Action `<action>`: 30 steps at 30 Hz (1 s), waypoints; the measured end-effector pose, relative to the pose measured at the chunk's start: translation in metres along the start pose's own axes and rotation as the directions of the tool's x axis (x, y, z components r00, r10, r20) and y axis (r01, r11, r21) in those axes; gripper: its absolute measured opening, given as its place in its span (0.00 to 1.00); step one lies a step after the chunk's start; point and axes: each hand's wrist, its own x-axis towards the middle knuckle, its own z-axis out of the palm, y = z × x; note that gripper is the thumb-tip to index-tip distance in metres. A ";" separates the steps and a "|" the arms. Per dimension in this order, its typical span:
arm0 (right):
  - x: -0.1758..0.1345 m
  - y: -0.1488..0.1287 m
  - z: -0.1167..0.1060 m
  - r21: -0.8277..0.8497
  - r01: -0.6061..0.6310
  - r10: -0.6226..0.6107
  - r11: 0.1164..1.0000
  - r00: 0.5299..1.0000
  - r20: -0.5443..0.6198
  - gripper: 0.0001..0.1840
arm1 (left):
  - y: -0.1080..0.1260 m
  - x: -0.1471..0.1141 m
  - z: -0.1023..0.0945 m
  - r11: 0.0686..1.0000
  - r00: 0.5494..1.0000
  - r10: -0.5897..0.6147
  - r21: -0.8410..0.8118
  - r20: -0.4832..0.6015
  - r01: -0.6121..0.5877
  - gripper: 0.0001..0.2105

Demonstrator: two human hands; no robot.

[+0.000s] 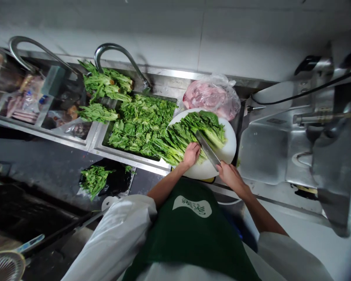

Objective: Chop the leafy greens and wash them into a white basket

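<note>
A round white cutting board [229, 148] carries a heap of leafy greens [181, 134], with pale stalks toward its right side. My left hand [192, 153] rests on the greens with its fingers curled against them, close to the blade. In my right hand [229, 173] is the handle of a kitchen knife [208, 151], its blade angled up and left across the stalks. To the left, chopped greens [146, 121] fill a sink basin and meet the heap on the board.
Whole bunches of greens [105, 88] lie at the basin's back left, under a curved faucet [117, 47]. Bagged raw meat [212, 95] sits behind the board. A metal slicing machine [265, 152] stands at right. On the floor is a black bag with greens [96, 181].
</note>
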 end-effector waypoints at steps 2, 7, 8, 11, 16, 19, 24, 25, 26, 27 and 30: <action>-0.021 0.018 -0.002 0.058 -0.048 0.051 0.997 0.997 -0.056 0.16 | 0.006 0.010 -0.012 0.999 0.997 -0.037 0.005 -0.066 0.037 0.13; -0.063 0.061 0.006 0.177 -0.240 0.271 0.954 0.946 -0.177 0.18 | 0.013 0.072 -0.019 0.996 0.996 0.081 0.035 -0.036 -0.080 0.16; -0.066 0.066 0.009 0.191 -0.288 0.322 0.938 0.930 -0.179 0.18 | 0.012 0.087 -0.014 0.987 0.988 0.151 0.051 0.034 -0.153 0.16; -0.066 0.076 0.022 0.226 -0.383 0.421 0.896 0.894 -0.154 0.19 | 0.006 0.124 0.004 0.943 0.925 0.293 0.087 0.242 -0.321 0.17; -0.067 0.081 0.045 0.309 -0.407 0.441 0.860 0.896 -0.048 0.20 | 0.002 0.151 0.010 0.886 0.773 0.338 0.097 0.537 -0.454 0.20; -0.068 0.079 0.054 0.322 -0.397 0.423 0.860 0.906 -0.013 0.18 | 0.004 0.156 0.002 0.852 0.665 0.375 0.043 0.646 -0.522 0.22; -0.068 0.077 0.047 0.188 -0.373 0.393 0.909 0.916 -0.081 0.17 | 0.009 0.141 -0.013 0.880 0.848 0.429 0.067 0.311 -0.470 0.17; -0.068 0.077 0.042 0.149 -0.361 0.378 0.921 0.920 -0.105 0.17 | 0.010 0.131 -0.017 0.913 0.909 0.384 0.081 0.164 -0.401 0.15; -0.068 0.077 0.035 0.110 -0.342 0.354 0.933 0.926 -0.128 0.18 | 0.010 0.120 -0.019 0.948 0.951 0.308 0.087 -0.003 -0.307 0.14; -0.067 0.075 0.028 0.073 -0.314 0.322 0.947 0.936 -0.144 0.18 | 0.009 0.106 -0.022 0.977 0.963 0.208 0.079 -0.171 -0.197 0.13; -0.058 0.065 0.001 -0.033 -0.206 0.199 0.978 0.968 -0.150 0.19 | 0.010 0.065 -0.020 0.999 0.887 -0.019 0.019 -0.461 0.031 0.13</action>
